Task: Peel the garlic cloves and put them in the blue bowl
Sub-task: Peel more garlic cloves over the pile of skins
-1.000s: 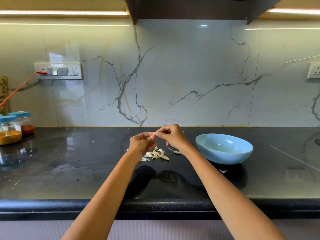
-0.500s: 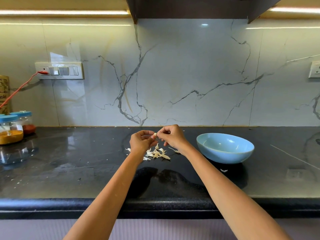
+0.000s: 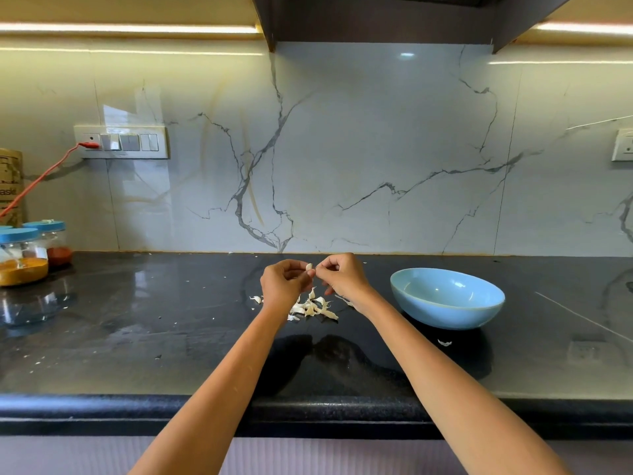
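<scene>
My left hand (image 3: 286,281) and my right hand (image 3: 342,277) meet above the black counter (image 3: 171,337), both pinching a small white garlic clove (image 3: 309,266) between their fingertips. Under the hands lies a loose heap of garlic pieces and peels (image 3: 310,308); which are whole cloves I cannot tell. The blue bowl (image 3: 445,299) stands to the right of my right hand, a short gap away, and its inside looks bare.
Two jars with blue lids (image 3: 24,258) holding yellow and red powder stand at the far left. A red cable (image 3: 41,176) runs to the wall switch panel (image 3: 121,142). One peel scrap (image 3: 444,343) lies in front of the bowl. The counter's front edge runs across the bottom.
Both hands stay together over the heap with only small finger movements; the clove now shows a little more between the fingertips.
</scene>
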